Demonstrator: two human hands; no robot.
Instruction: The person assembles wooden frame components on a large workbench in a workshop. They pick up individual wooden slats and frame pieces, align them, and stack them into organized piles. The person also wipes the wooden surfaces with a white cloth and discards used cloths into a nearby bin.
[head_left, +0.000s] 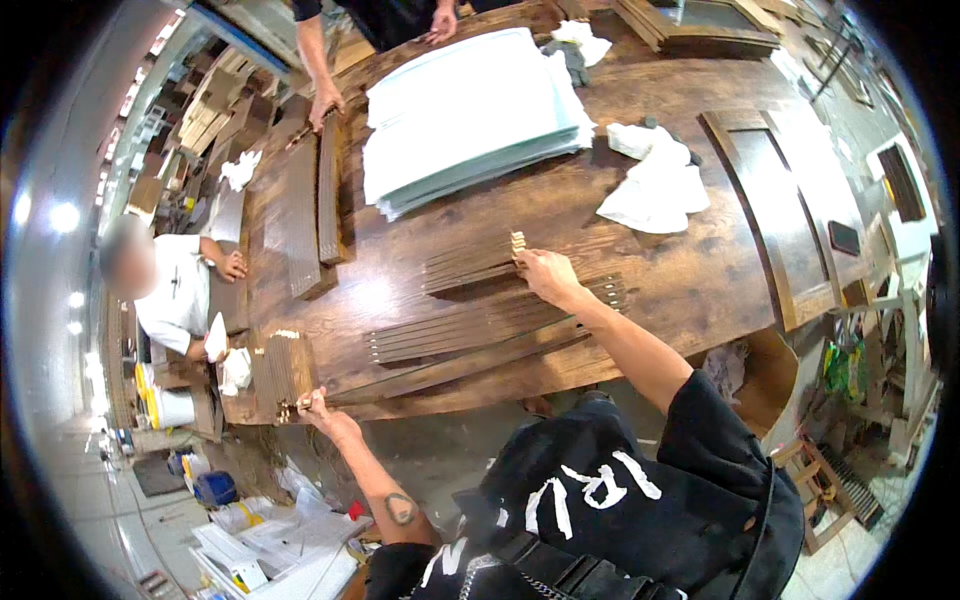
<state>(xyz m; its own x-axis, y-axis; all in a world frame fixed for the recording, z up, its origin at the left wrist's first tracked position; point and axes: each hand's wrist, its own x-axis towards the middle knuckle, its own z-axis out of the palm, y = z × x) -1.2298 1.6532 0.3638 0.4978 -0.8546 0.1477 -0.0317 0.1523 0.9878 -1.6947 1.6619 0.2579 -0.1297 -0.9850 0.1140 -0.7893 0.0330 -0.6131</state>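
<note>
My right hand (548, 277) is closed on the end of a bundle of thin brown wooden strips (470, 264), whose pale ends stick out past my fingers. At the table's near left corner, my left hand (316, 408) has its fingers curled at the near end of a stack of short brown strips (288, 365). Light-coloured ends show on that stack. Between my hands lies a row of brown strips (470, 328) side by side, with small bright dots at their ends. A longer brown strip (440, 376) runs along the near edge.
The brown wooden table (660, 290) carries a tall stack of white sheets (470, 110), white cloths (655, 185), a framed panel (780, 200) and a phone (844, 237). One co-worker's hand (326, 104) touches upright brown boards (330, 190). Another person (180, 280) is at the left edge.
</note>
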